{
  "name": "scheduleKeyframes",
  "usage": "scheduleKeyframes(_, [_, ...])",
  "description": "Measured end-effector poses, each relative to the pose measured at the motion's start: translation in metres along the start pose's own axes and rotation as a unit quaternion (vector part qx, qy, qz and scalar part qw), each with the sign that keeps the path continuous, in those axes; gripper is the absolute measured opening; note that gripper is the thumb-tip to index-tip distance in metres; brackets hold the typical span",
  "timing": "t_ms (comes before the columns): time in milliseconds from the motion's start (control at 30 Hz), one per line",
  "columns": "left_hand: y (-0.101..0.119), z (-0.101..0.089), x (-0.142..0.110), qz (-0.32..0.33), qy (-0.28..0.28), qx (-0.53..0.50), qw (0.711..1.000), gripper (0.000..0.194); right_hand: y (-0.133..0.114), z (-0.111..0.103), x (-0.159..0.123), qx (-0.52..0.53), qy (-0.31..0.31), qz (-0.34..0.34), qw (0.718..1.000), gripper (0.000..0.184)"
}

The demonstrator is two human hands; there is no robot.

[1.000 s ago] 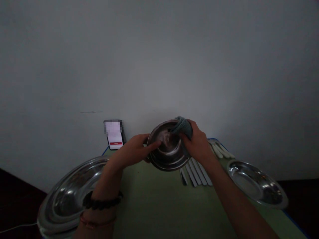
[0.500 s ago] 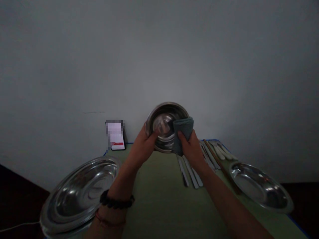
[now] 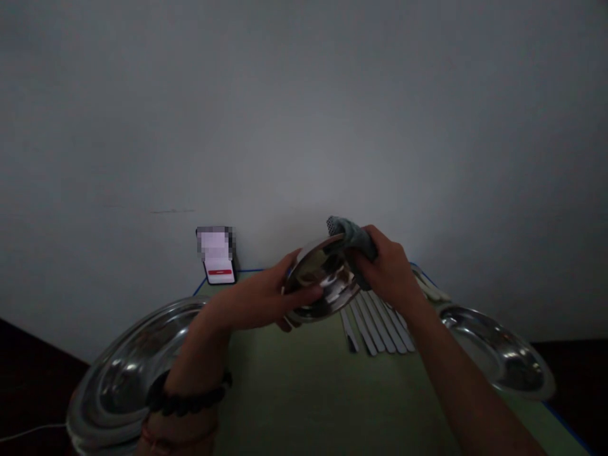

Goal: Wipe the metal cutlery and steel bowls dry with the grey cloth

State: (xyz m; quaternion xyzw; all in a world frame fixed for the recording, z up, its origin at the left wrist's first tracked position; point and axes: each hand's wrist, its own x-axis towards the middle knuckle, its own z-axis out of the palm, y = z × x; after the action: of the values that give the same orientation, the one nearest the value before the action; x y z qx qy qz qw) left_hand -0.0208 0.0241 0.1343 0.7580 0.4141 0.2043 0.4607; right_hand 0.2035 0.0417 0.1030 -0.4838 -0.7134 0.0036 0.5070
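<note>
A shiny metal bowl (image 3: 327,278) is held tilted above the table, its inside partly towards me. My left hand (image 3: 273,294) grips its left side, with the thumb inside and the fingers behind. My right hand (image 3: 387,263) is closed on a grey-green cloth (image 3: 354,237), which is folded over the bowl's upper right rim. Below the bowl, several metal cutlery handles (image 3: 380,326) lie side by side on the table. Their far ends are hidden by the bowl and my right hand.
A large metal basin (image 3: 128,373) stands at the left of the green table (image 3: 294,392). On the right is a smaller metal basin (image 3: 503,354), with pale-handled utensils (image 3: 430,285) behind it. A phone (image 3: 221,269) leans against the wall (image 3: 304,114) at the back left.
The bowl has come lower and turned, so its opening is seen more from the side. The cloth has shifted from inside the bowl's right side to its upper right rim.
</note>
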Motion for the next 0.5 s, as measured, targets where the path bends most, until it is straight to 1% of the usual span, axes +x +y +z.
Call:
scheduleKeyframes(33, [0.003, 0.000, -0.003, -0.003, -0.011, -0.007, 1.000, 0.075, -0.003, 0.000, 0.000, -0.006, 0.002, -0.020, 1.000, 0.010])
scheduleKeyframes(100, [0.008, -0.001, -0.008, -0.007, -0.003, -0.006, 1.000, 0.075, -0.007, 0.003, -0.002, -0.014, 0.008, -0.058, 0.998, 0.016])
scheduleKeyframes(167, [0.010, -0.001, -0.010, -0.006, 0.017, 0.031, 0.999, 0.065, -0.009, 0.009, -0.004, -0.018, 0.015, -0.082, 0.996, 0.020])
scheduleKeyframes(233, [0.010, 0.000, -0.009, 0.012, 0.032, 0.092, 0.995, 0.052, -0.011, 0.015, -0.008, -0.032, 0.021, -0.075, 0.996, 0.019])
scheduleKeyframes(333, [0.008, 0.003, -0.006, 0.056, 0.067, 0.177, 0.980, 0.037, -0.011, 0.023, -0.012, -0.066, 0.027, -0.028, 0.997, 0.013])
scheduleKeyframes(400, [0.007, 0.004, -0.003, 0.070, 0.085, 0.205, 0.973, 0.033, -0.008, 0.026, -0.012, -0.070, 0.043, 0.022, 0.996, 0.020])
scheduleKeyframes(500, [0.009, 0.005, -0.001, 0.084, 0.121, 0.198, 0.969, 0.035, -0.002, 0.030, -0.011, -0.020, 0.097, 0.106, 0.989, 0.028])
